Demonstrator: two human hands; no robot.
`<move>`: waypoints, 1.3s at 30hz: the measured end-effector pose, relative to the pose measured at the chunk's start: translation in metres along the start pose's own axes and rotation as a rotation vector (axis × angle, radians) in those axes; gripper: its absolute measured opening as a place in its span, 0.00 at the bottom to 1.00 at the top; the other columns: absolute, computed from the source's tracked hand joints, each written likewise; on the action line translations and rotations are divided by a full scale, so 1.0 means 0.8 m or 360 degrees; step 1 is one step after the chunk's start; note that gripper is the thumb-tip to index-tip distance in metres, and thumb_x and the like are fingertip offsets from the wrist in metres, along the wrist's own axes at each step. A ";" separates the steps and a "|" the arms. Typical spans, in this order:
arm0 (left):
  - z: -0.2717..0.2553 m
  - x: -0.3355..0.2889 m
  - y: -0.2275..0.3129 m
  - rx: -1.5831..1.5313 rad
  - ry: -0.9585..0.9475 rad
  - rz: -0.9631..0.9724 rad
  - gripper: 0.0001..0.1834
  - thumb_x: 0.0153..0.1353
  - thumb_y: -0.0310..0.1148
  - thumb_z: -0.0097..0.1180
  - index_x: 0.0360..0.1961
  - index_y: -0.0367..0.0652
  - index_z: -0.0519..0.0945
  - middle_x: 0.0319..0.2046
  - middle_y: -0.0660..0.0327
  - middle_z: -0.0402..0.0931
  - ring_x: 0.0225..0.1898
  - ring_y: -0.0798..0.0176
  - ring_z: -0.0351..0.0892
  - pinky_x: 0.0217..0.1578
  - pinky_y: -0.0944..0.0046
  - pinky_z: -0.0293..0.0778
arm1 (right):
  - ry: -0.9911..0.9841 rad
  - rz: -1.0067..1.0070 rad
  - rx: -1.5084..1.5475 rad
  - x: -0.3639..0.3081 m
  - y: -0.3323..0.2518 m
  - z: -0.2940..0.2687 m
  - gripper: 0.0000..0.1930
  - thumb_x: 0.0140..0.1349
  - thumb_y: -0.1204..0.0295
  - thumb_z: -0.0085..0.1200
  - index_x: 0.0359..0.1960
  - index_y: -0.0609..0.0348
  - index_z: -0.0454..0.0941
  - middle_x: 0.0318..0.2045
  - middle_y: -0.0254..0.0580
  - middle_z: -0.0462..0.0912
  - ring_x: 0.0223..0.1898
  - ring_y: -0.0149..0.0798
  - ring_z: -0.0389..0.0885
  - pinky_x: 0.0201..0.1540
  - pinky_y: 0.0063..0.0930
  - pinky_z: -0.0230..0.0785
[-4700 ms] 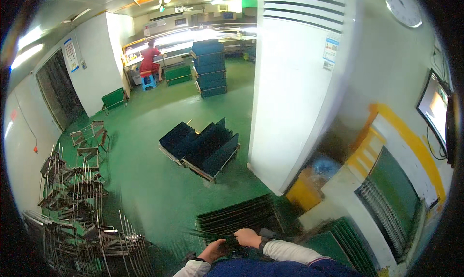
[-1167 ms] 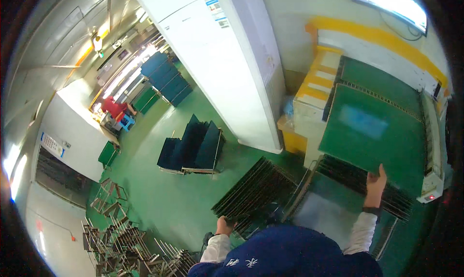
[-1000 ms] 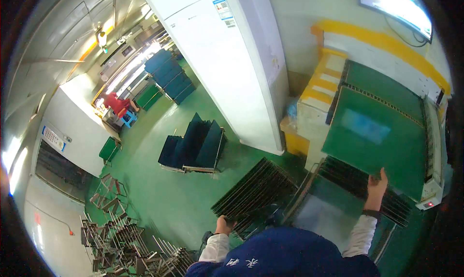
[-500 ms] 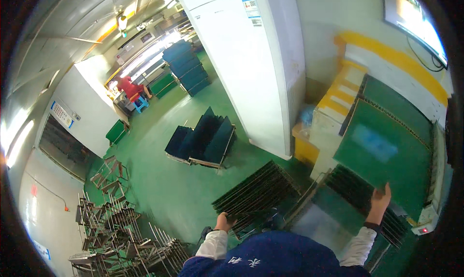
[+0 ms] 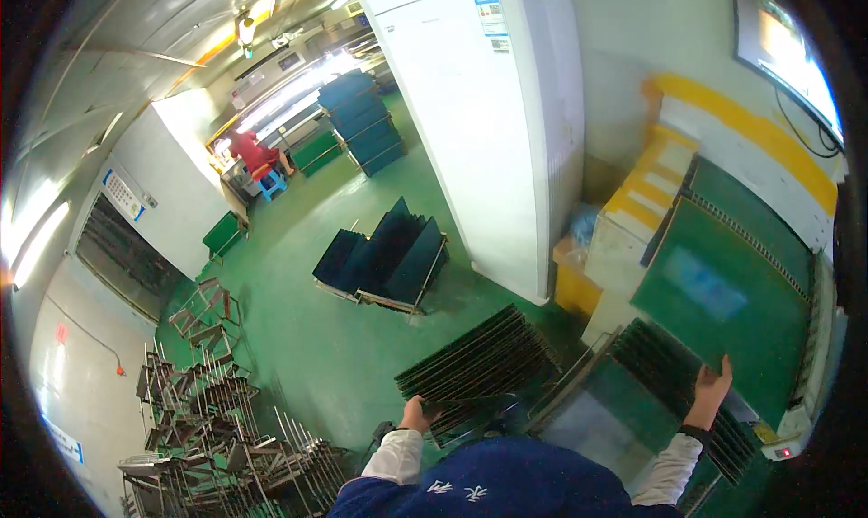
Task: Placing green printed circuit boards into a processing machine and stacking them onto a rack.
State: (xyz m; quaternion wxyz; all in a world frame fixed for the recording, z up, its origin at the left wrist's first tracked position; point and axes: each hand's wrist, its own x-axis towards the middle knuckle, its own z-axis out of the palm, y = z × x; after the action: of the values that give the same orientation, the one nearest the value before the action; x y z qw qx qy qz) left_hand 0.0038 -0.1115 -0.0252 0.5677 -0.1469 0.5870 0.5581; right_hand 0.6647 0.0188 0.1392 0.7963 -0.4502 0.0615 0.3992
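My left hand (image 5: 418,415) is closed at the near left corner of a rack of dark thin panels (image 5: 479,360), seemingly round the edge of a dark panel (image 5: 466,409). The panels stand on edge in a close row. My right hand (image 5: 712,393) is raised beside a second row of dark panels (image 5: 665,360), a finger and thumb apart and pointing up. Whether its palm touches a panel is hidden. Between my arms lies a flat surface with a greyish sheen (image 5: 597,419). Just beyond my right hand is a large green board (image 5: 723,292).
A rack of dark blue panels (image 5: 384,260) stands on the green floor ahead. Many metal racks (image 5: 199,419) pile up at left. A white cabinet (image 5: 461,138) rises ahead, with a yellow bin (image 5: 574,278) beside it. A person in red (image 5: 258,152) sits far off.
The view has shifted slightly, so the surroundings appear a little lower and to the right. Both hands stay in nearly the same places, the right a little lower.
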 end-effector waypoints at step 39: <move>-0.006 0.011 -0.008 0.0302 -0.0052 0.0249 0.12 0.61 0.34 0.42 0.43 0.43 0.69 0.39 0.54 0.74 0.39 0.52 0.75 0.33 0.46 0.78 | -0.0305 0.0139 -0.0098 0.079 0.008 -0.026 0.11 0.61 0.67 0.58 0.43 0.54 0.75 0.36 0.37 0.80 0.34 0.32 0.77 0.34 0.24 0.70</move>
State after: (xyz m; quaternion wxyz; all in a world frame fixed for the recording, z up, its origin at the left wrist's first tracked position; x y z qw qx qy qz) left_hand 0.0037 -0.1138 -0.0368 0.5433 -0.0371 0.6374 0.5451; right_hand 0.7085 0.0410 0.0936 0.7662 -0.4311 -0.0076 0.4765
